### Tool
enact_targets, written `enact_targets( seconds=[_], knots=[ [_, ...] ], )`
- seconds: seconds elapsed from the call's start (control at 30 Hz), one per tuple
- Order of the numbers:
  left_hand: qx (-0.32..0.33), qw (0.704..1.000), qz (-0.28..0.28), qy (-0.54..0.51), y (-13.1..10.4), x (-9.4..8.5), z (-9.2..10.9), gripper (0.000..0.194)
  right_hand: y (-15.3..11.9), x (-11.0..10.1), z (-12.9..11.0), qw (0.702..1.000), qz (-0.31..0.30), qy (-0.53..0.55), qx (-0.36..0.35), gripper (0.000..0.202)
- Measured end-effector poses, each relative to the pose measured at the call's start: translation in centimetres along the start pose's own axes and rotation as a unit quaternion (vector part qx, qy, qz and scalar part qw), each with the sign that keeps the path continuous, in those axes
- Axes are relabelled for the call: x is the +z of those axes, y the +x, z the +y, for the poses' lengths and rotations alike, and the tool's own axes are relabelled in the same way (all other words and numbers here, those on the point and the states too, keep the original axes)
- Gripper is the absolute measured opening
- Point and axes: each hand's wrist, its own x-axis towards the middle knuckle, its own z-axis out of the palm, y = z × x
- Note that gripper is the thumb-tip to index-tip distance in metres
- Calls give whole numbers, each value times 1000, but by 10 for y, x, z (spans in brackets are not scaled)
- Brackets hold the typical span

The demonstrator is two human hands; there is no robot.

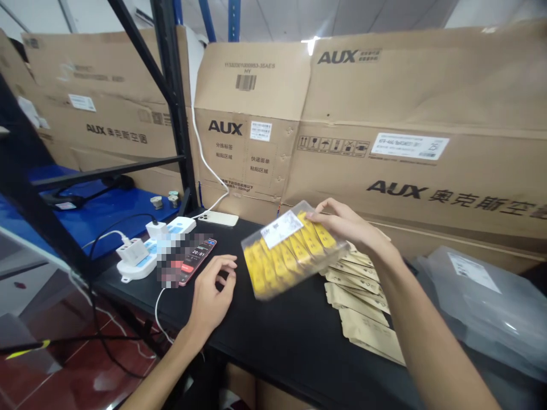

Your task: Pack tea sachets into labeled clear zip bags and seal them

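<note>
My right hand (346, 221) grips the upper right end of a clear plastic box (293, 250), which is tilted above the black tabletop. Rows of yellow packets show through its side, and a white label is stuck on top. To the left, my left hand (216, 290) rests near the table, loosely curled, with a gap between thumb and fingers and nothing in it. Beside that hand lies a phone (199, 256) with a lit screen. Behind and below my right forearm, a fanned row of tan paper packets (363, 302) lies on the table.
A white power strip (149, 259) with plugged-in chargers and cables sits at the left. A second phone (219, 218) lies at the back edge. On the right stands a translucent plastic container (482, 302). Large cardboard sheets (256, 85) wall off the back, beside a black rack post (177, 114).
</note>
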Motion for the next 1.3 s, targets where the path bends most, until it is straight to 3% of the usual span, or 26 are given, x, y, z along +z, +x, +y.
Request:
enact_targets(
  seconds=[0.1, 0.23, 0.37, 0.47, 0.57, 0.7, 0.83, 0.9, 1.0, 1.13, 1.2, 1.3],
  knots=[
    [11, 999, -12, 29, 1, -3, -4, 12, 6, 20, 13, 995, 65, 17, 78, 35],
    [19, 992, -102, 77, 1, -3, -11, 19, -7, 49, 20, 988, 5, 47, 146, 33],
    [53, 977, -169, 117, 0, 0, -13, 40, -37, 85, 21, 985, -49, 58, 153, 34],
    [57, 970, -193, 139, 0, 3, -14, 55, -62, 114, 19, 992, -51, 39, 107, 34],
    [55, 969, -174, 167, 0, 6, -17, 60, -80, 134, 19, 999, 24, -6, 29, 36],
    [66, 969, -158, 177, -2, 5, -18, 56, -86, 140, 26, 986, 118, -40, -107, 7],
    [110, 962, -185, 171, -5, 6, -22, 70, -87, 151, 38, 947, 137, -102, -270, 33],
    [108, 961, -176, 184, -5, 8, -28, 79, -91, 162, 40, 940, 125, -122, -293, 35],
    [57, 969, -120, 207, -2, 10, -37, 87, -100, 177, 36, 930, 84, -116, -338, 39],
    [49, 972, -45, 225, 0, 9, -35, 81, -103, 185, 26, 926, 37, -144, -348, 52],
    [83, 967, -39, 236, -1, 9, -30, 74, -100, 185, 24, 929, 26, -167, -329, 56],
    [111, 954, -76, 269, -5, 11, -26, 72, -93, 187, 27, 934, 13, -171, -315, 63]
  ],
)
